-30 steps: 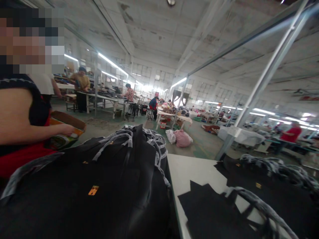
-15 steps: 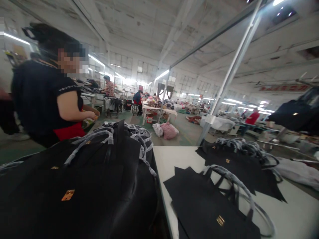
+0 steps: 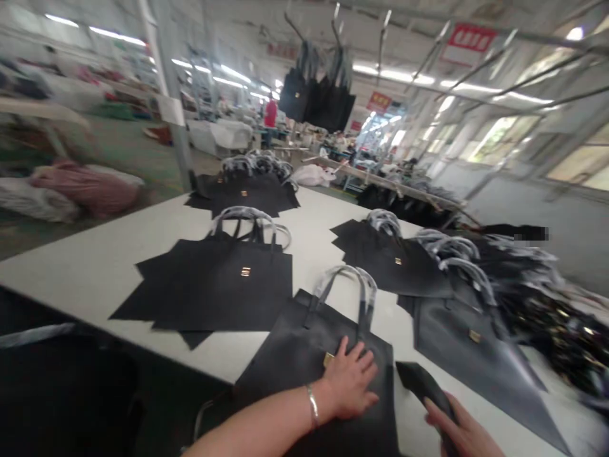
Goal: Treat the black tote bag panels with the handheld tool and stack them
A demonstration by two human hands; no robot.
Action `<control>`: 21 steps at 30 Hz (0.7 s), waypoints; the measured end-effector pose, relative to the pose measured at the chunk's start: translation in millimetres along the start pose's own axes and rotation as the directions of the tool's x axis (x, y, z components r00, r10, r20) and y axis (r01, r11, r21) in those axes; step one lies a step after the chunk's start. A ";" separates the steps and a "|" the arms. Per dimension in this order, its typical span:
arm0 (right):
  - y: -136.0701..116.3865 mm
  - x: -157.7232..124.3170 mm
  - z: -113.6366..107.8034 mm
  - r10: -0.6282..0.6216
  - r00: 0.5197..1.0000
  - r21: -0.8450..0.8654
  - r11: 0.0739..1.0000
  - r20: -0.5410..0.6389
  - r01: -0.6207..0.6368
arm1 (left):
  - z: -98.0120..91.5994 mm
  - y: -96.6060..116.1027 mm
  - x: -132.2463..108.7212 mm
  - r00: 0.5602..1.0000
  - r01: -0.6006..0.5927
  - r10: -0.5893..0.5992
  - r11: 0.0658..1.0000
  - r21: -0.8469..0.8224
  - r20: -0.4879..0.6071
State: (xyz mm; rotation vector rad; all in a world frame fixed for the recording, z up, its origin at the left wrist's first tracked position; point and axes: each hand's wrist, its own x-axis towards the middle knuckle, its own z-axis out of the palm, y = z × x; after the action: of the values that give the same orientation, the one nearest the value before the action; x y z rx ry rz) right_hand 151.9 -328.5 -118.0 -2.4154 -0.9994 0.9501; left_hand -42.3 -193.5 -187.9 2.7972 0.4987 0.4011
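My left hand [image 3: 353, 382], a silver bracelet [image 3: 313, 406] at its wrist, lies flat with spread fingers on a black handbag [image 3: 290, 346]. The bag rests on the white table, its wrapped handles [image 3: 343, 274] standing up away from me. My palm partly covers its gold clasp [image 3: 328, 360]. Just right of this bag, my right hand [image 3: 469, 433] is closed on a flat, dark, elongated object [image 3: 419, 379]; its exact kind is unclear. The frame's lower edge cuts that hand off.
Fanned stacks of black handbags lie at the left [image 3: 223, 295], back [image 3: 252, 193] and right [image 3: 394, 254] of the white table [image 3: 143, 244]. Another bag [image 3: 469, 355] lies right of my hands. A metal post [image 3: 174, 120] stands behind. Bags [image 3: 316, 95] hang from overhead hooks.
My view has swung right and down, from the co-worker and the big bag pile to the white table. Both my hands have come into view, the left on a bag, the right holding the dark object.
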 end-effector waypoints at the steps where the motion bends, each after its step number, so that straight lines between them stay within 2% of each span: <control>1: 5.5 -4.8 -2.5 0.022 1.000 0.045 0.999 0.015 -0.023 | 2.4 -0.4 1.6 1.000 -0.009 0.009 1.000 -0.023 -0.022; 3: 2.7 -2.6 -3.3 0.014 0.999 0.108 0.994 0.052 -0.020 | 2.7 -3.2 0.1 0.999 -0.016 0.015 0.999 -0.038 -0.029; 7: -23.2 23.2 -5.5 0.031 0.995 0.140 0.989 0.097 -0.044 | -1.4 -5.6 -5.6 1.000 -0.015 0.014 1.000 -0.020 -0.009; 11: -39.6 47.9 -21.7 0.029 0.991 0.153 0.987 0.128 -0.048 | -0.5 -5.4 -3.6 1.000 -0.005 0.005 0.999 -0.045 0.003; 17: -48.6 48.1 -49.0 0.029 0.964 0.116 0.991 0.262 -0.061 | 3.6 -6.6 -2.9 1.000 -0.002 0.001 0.999 -0.054 -0.016; 19: -52.1 50.4 -47.9 0.015 0.964 0.111 0.993 0.264 -0.046 | 3.8 -6.2 -3.0 1.000 0.005 -0.007 0.999 -0.045 -0.025; 21: -55.6 58.0 -42.7 -0.013 0.976 0.113 0.994 0.218 -0.012 | 3.2 -5.7 -2.7 1.000 0.009 -0.010 0.999 -0.036 -0.025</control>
State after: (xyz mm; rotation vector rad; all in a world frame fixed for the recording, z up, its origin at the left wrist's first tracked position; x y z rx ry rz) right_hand 185.4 -251.3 -83.4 -2.2530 -0.9888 1.2592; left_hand -45.5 -190.1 -193.2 2.7573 0.5056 0.4388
